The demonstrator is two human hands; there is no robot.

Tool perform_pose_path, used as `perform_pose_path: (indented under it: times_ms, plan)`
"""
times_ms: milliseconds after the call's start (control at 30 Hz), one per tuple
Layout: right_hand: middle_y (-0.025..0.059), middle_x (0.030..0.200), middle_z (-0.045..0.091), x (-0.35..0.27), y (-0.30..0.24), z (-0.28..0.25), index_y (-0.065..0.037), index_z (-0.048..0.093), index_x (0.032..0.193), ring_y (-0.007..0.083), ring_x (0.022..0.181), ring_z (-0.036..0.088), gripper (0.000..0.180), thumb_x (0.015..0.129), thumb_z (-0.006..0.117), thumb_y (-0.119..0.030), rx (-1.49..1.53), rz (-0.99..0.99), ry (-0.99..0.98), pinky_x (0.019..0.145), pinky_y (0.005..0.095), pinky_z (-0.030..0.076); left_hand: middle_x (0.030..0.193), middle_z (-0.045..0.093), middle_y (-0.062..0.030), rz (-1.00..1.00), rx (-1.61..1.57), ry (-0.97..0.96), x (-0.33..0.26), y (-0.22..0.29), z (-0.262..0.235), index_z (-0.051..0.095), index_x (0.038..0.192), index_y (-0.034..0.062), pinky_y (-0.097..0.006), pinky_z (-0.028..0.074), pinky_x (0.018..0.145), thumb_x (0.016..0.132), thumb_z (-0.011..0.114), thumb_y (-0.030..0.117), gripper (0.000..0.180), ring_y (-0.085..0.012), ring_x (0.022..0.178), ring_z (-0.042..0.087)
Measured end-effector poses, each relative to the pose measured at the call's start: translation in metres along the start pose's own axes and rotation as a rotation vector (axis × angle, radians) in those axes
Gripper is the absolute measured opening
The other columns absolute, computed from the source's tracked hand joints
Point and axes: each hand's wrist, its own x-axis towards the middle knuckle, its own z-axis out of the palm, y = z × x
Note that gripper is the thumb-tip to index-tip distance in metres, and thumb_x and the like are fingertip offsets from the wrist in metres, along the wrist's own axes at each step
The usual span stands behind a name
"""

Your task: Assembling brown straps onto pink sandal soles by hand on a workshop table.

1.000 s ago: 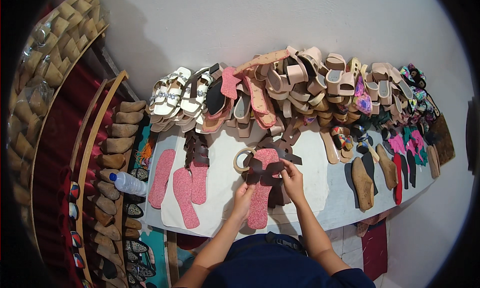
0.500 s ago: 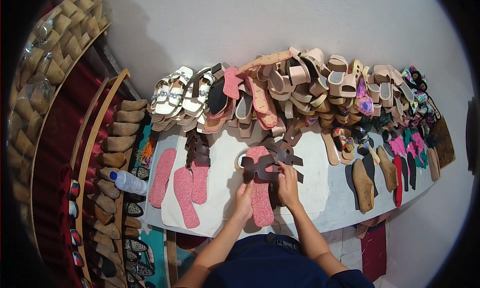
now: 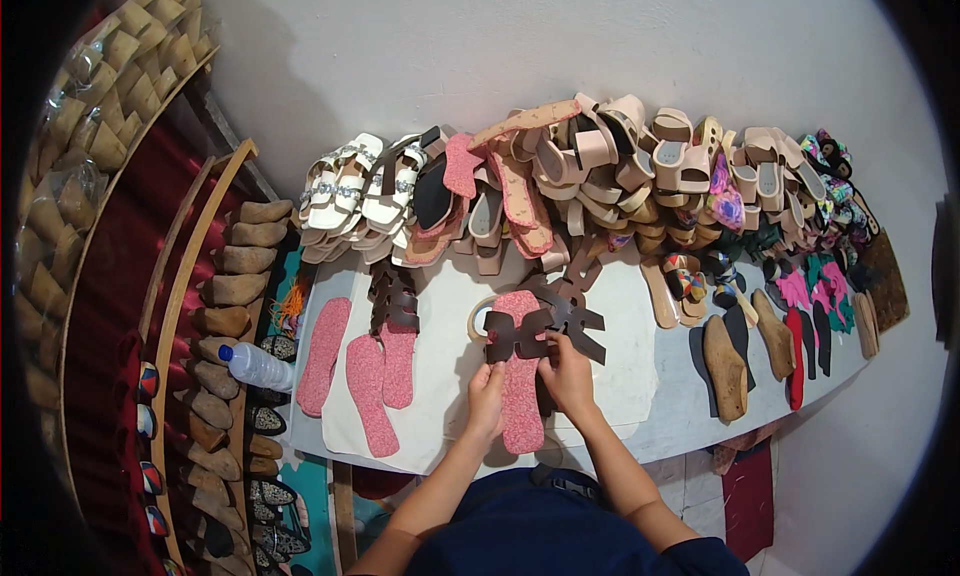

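Pink insole lies flat on white tabletop, centre front, long axis running away from the person. Dark brown leather strap piece sits across its upper half, touching it. Left hand grips insole's left edge, fingers curled on it. Right hand pinches right side of the strap piece w/ fingertips, thumb on top. More brown strap cutouts fan out just right of the insole, touching the held one. Tape roll partly hidden behind strap, left side. Three more pink insoles lie well left, w/ a stack of brown straps above them. Back of tabletop: row of sandals, white pairs at left, beige/pink in the middle, multicolour at right. Wooden shoe lasts on rack at far left, water bottle beside tabletop edge.
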Motion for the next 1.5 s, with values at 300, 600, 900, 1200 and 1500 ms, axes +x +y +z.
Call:
perform_pose_path:
  times_ms: [300, 600, 900, 1200, 1500]
  plan:
    - [0.0036, 0.081, 0.058, 0.002, -0.008, -0.002, 0.004, 0.046, 0.105, 0.0057, 0.066, 0.050, 0.031, 0.074, 0.048, 0.005, 1.026, 0.480, -0.149, 0.057, 0.0183, 0.039, 0.095, 0.055, -0.0067, -0.037, -0.108, -0.083, 0.001, 0.000, -0.003, 0.046, 0.102, 0.0018, -0.028, 0.044, 0.076, 0.088, 0.039, 0.013, 0.019, -0.0131, 0.085, 0.054]
    - [0.0041, 0.082, 0.059, -0.007, -0.016, 0.001, 0.004, 0.052, 0.098, 0.0068, 0.064, 0.053, 0.023, 0.076, 0.053, 0.000, 1.118, 0.570, -0.141, 0.054, 0.0172, 0.041, 0.096, 0.054, -0.0051, 0.028, 0.027, -0.065, 0.005, -0.006, -0.004, 0.047, 0.104, 0.0005, -0.025, 0.042, 0.078, 0.087, 0.041, 0.011, 0.021, -0.0110, 0.086, 0.052]
    - [0.0061, 0.084, 0.058, -0.008, 0.006, 0.009, 0.001, 0.055, 0.093, 0.0122, 0.075, 0.054, 0.018, 0.077, 0.047, -0.002, 1.362, 0.775, -0.068, 0.070, 0.0240, 0.042, 0.085, 0.055, -0.0025, 0.412, 0.333, 0.013, 0.001, 0.000, 0.013, 0.053, 0.100, -0.0018, -0.020, 0.040, 0.065, 0.082, 0.050, 0.009, 0.021, -0.0068, 0.074, 0.050]
    - [0.0079, 0.088, 0.057, -0.010, 0.005, 0.015, 0.001, 0.056, 0.093, 0.0157, 0.081, 0.054, 0.018, 0.077, 0.051, -0.005, 1.304, 0.763, -0.122, 0.074, 0.0259, 0.042, 0.077, 0.056, -0.0007, 0.301, 0.566, -0.040, 0.010, -0.003, -0.015, 0.053, 0.100, -0.0031, -0.019, 0.041, 0.059, 0.081, 0.049, 0.008, 0.022, -0.0067, 0.068, 0.051]
    - [0.0085, 0.104, 0.046, -0.001, 0.033, -0.008, 0.000, 0.034, 0.123, 0.0128, 0.092, 0.047, 0.052, 0.076, 0.054, -0.013, 1.115, 0.434, -0.389, 0.079, 0.0245, 0.037, 0.085, 0.057, -0.0055, 0.064, 0.188, 0.002, 0.011, 0.001, -0.031, 0.051, 0.097, -0.0033, -0.022, 0.044, 0.065, 0.083, 0.043, 0.007, 0.019, -0.0089, 0.071, 0.054]
